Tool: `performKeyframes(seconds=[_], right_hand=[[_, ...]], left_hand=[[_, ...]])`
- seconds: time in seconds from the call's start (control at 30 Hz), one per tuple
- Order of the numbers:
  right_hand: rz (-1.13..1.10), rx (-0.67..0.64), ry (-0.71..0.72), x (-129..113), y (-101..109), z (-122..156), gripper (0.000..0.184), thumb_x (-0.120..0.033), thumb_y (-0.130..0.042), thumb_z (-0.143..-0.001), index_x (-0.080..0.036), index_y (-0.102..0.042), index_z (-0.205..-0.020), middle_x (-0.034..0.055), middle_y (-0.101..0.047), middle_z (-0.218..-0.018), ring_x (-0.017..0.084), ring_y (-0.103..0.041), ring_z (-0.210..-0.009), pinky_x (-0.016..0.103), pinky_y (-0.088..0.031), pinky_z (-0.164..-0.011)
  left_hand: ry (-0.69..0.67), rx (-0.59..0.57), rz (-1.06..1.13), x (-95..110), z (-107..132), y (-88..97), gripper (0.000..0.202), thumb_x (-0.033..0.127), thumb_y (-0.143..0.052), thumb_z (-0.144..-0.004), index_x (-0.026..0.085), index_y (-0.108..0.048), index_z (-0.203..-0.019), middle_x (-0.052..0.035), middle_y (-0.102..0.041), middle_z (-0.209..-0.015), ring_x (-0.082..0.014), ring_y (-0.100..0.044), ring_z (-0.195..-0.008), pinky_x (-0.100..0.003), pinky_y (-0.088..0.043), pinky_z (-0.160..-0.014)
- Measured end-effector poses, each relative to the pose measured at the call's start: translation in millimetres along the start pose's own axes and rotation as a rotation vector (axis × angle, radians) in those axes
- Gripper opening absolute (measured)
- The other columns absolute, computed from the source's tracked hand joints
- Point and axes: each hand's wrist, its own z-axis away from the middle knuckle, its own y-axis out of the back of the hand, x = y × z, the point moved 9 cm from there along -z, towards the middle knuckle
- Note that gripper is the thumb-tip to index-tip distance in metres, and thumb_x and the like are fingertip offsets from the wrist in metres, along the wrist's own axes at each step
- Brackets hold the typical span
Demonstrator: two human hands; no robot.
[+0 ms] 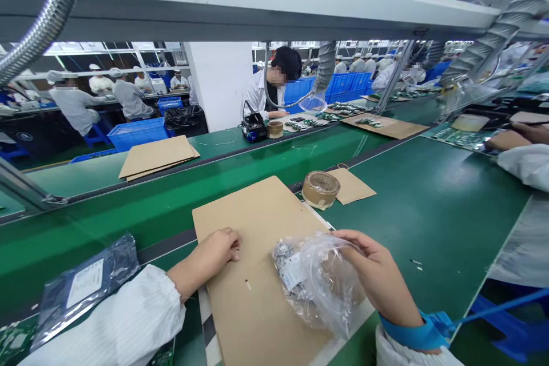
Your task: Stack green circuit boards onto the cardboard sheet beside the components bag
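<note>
My left hand point(212, 254) rests on a brown cardboard sheet point(253, 223), fingers curled into a pinch on something too small to name. A tiny part point(247, 284) lies on the cardboard just below it. My right hand point(377, 274) reaches into a clear plastic bag point(315, 277) of small parts that lies on the cardboard's right side, and grips the bag. A blue wrist strap point(418, 334) with a coiled blue cord circles my right wrist.
A roll of brown tape point(321, 189) and a small cardboard piece point(351, 185) sit behind. A dark anti-static bag point(86, 286) lies at the left. A green conveyor belt point(171, 189) runs across. Another person's sleeve point(525, 166) is at the right; workers sit opposite.
</note>
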Motion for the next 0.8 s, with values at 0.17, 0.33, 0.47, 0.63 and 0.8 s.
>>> performKeyframes(seconds=[0.17, 0.33, 0.47, 0.63, 0.8], right_hand=[[-0.046, 0.0, -0.009, 2.6, -3.8, -2.0, 0.024, -0.039, -0.067, -0.061, -0.021, -0.068, -0.077, 0.0075, -0.07, -0.088, 0.024, -0.063, -0.082, 0.037, -0.049, -0.077], [-0.079, -0.006, -0.003, 4.9, -9.8, -2.3, 0.021, -0.035, -0.067, -0.062, -0.02, -0.068, -0.077, 0.0053, -0.069, -0.083, 0.022, -0.062, -0.081, 0.036, -0.047, -0.078], [-0.104, -0.006, 0.013, 4.4, -11.4, -1.1, 0.02, -0.034, -0.067, -0.061, -0.021, -0.067, -0.077, 0.004, -0.069, -0.083, 0.021, -0.061, -0.081, 0.035, -0.047, -0.078], [-0.134, 0.022, 0.008, 8.1, -4.7, 0.7, 0.019, -0.034, -0.066, -0.063, -0.021, -0.066, -0.077, 0.0027, -0.068, -0.081, 0.02, -0.06, -0.08, 0.034, -0.046, -0.077], [-0.169, 0.031, -0.022, 13.2, -1.3, 1.0, 0.018, -0.033, -0.067, -0.062, -0.022, -0.067, -0.076, 0.0021, -0.068, -0.082, 0.019, -0.06, -0.081, 0.034, -0.045, -0.079]], left_hand=[[0.017, -0.002, 0.073, 12.2, 7.9, 2.8, 0.016, 0.028, -0.054, -0.086, 0.014, -0.061, -0.08, 0.0005, -0.064, -0.077, -0.0131, -0.062, -0.069, -0.032, -0.052, -0.065], [-0.127, 0.147, 0.164, 92.9, 17.3, 52.8, 0.011, 0.023, -0.051, -0.087, 0.018, -0.06, -0.082, 0.0011, -0.065, -0.075, -0.0111, -0.06, -0.068, -0.022, -0.048, -0.062], [-0.46, 0.113, 0.129, 181.5, 8.3, 62.9, 0.012, 0.014, -0.055, -0.083, 0.021, -0.064, -0.081, 0.0009, -0.069, -0.083, -0.014, -0.061, -0.082, -0.026, -0.044, -0.077], [-0.41, 0.181, 0.078, 160.6, 0.8, 66.6, 0.026, 0.008, -0.046, -0.086, 0.023, -0.063, -0.098, -0.004, -0.066, -0.11, -0.0214, -0.055, -0.102, -0.039, -0.04, -0.087], [-0.136, 0.09, 0.079, 62.2, 19.8, 34.4, 0.016, 0.014, -0.049, -0.086, 0.015, -0.064, -0.08, -0.0072, -0.068, -0.082, -0.021, -0.062, -0.08, -0.039, -0.05, -0.071]])
